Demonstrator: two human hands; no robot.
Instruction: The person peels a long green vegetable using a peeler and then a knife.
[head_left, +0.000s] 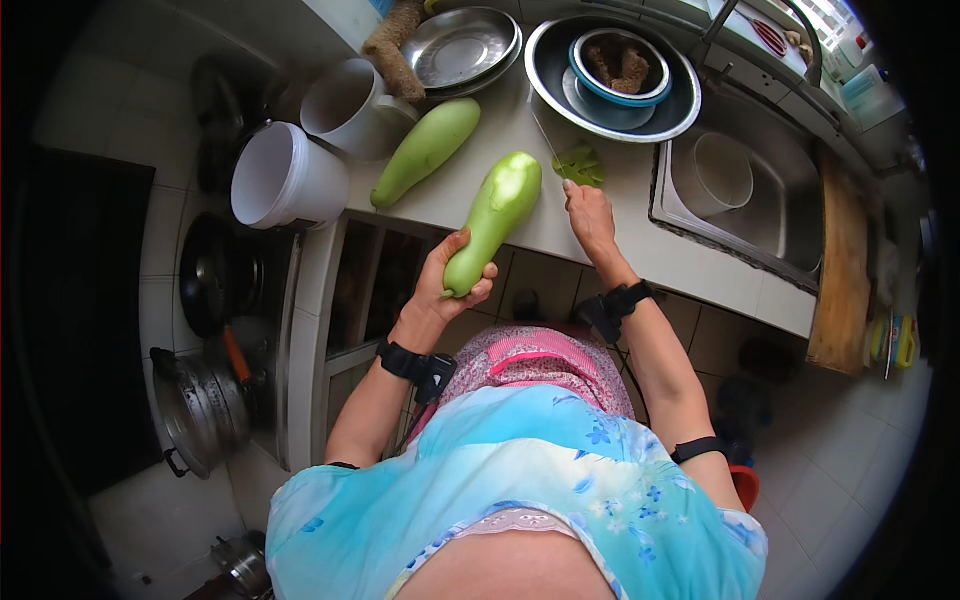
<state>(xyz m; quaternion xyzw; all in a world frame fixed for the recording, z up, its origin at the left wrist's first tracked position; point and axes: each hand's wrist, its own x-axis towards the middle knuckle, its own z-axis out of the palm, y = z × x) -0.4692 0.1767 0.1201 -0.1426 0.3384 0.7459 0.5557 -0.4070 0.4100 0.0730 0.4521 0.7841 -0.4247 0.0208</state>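
Observation:
My left hand (442, 281) grips a light green bottle gourd (491, 217) near its stem end and holds it tilted at the counter's front edge. A pale patch at the far end of this gourd has lost its skin. In my right hand (591, 217) is a thin-bladed knife (547, 135), seen almost edge-on; its handle is hidden in my fist. The blade points away from me, apart from the gourd. Green peelings (581, 165) lie on the counter just beyond that hand. A second whole gourd (427, 150) rests on the counter to the left.
A white bucket (289, 176) and a plastic jug (352, 109) stand at left. Behind are stacked steel plates (465, 49), a brown root (395, 49) and a large steel basin (551, 97) holding bowls. At right, the sink (787, 195) contains a clear container (720, 176) beside a wooden board (836, 285).

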